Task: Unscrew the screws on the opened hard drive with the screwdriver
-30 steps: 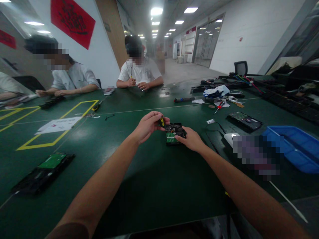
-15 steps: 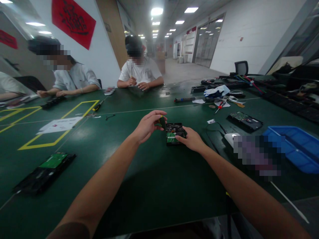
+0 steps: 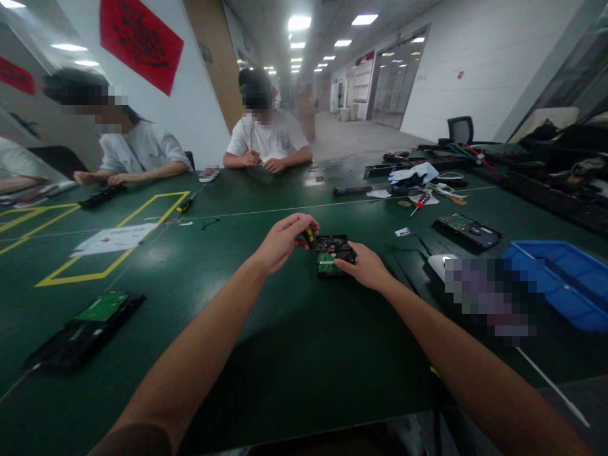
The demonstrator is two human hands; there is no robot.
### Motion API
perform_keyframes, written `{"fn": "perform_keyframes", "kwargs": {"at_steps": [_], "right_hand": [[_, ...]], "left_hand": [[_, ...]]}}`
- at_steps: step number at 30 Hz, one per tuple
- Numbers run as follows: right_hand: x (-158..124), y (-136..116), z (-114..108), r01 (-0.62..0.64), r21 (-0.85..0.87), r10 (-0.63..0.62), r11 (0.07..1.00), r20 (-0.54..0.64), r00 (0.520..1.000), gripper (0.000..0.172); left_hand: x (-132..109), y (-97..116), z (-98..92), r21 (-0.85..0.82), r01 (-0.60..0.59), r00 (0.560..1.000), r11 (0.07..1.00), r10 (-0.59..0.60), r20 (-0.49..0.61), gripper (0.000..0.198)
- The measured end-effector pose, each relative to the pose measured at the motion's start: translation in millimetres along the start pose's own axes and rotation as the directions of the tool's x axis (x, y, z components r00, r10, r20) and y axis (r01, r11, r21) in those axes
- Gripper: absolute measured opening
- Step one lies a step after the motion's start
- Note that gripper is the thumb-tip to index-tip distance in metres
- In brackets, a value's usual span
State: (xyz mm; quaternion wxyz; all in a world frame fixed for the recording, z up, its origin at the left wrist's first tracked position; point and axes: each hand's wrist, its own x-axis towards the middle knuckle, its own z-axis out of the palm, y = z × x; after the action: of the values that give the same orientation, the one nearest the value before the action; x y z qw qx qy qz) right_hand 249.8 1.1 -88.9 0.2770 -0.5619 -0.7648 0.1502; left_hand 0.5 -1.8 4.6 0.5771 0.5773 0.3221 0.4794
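Observation:
A hard drive (image 3: 327,258) with a green circuit board lies on the green table in front of me. My right hand (image 3: 367,266) grips its right side, thumb over the top near the board. At the drive's left edge, my left hand (image 3: 287,240) pinches the black and yellow handle of a screwdriver (image 3: 310,237) held upright. The screwdriver's tip is hidden or too small to make out.
Another hard drive (image 3: 466,232) and a blue tray (image 3: 565,285) lie to the right, beside a blurred-out object with a cable. A drive with a green board (image 3: 85,329) rests at left. Two co-workers sit across the table; a red screwdriver (image 3: 420,201) lies at the far right.
The screwdriver handle has turned between my left fingers, showing more yellow now. My right hand and the hard drive stay in place.

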Motion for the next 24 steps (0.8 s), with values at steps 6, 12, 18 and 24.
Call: {"fn": "perform_keyframes", "kwargs": {"at_steps": [6, 12, 18, 24], "right_hand": [[-0.4, 0.9, 0.3, -0.013, 0.014, 0.013, 1.000, -0.005, 1.000, 0.053], [0.0, 0.2, -0.8, -0.006, 0.017, 0.005, 1.000, 0.010, 1.000, 0.055], [-0.5, -1.4, -1.5, -0.011, 0.011, 0.011, 1.000, 0.012, 1.000, 0.055], [-1.3, -2.8, -1.5, -0.032, 0.010, 0.032, 0.999, 0.010, 0.999, 0.056]], "left_hand": [[-0.7, 0.2, -2.0, 0.049, 0.000, 1.000, 0.999, 0.000, -0.004, 0.029], [-2.3, 2.6, 1.3, -0.007, 0.023, 0.999, 1.000, -0.023, 0.036, 0.027], [-1.0, 0.8, 0.4, -0.086, 0.020, 0.999, 0.996, -0.017, 0.039, 0.026], [-0.6, 1.1, -3.6, -0.041, 0.022, 0.999, 0.999, -0.020, 0.037, 0.025]]}}
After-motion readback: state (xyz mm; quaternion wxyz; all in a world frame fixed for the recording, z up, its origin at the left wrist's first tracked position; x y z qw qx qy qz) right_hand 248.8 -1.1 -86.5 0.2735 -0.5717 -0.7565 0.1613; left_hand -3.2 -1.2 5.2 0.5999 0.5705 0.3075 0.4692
